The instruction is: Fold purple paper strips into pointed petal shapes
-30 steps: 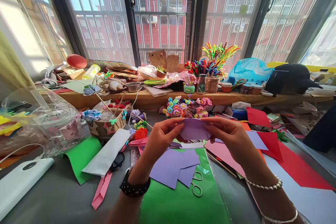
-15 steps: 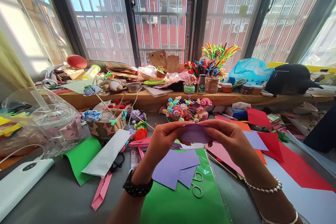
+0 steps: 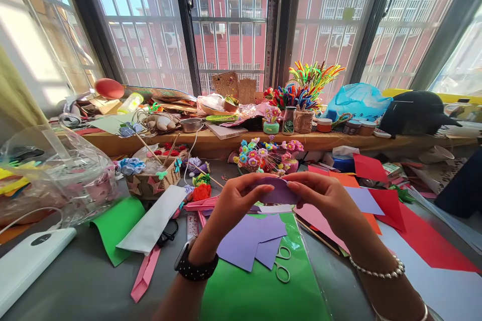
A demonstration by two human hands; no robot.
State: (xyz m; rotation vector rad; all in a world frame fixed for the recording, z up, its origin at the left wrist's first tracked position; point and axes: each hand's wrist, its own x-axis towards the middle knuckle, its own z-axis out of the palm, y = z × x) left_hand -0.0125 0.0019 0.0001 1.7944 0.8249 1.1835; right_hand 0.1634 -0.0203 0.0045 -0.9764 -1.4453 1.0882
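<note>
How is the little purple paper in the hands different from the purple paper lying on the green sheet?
The small purple paper piece is held up between the left hand and right hand; the larger purple paper sheets lie flat on the green sheet. The held piece is curved and pinched; the lying sheets are flat and untouched. The held piece looks smaller. Both are the same purple craft paper.

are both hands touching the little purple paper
Touching. The head view shows the left hand and the right hand pinching the purple paper from either side, fingertips pressed on it, above the green sheet.
</note>
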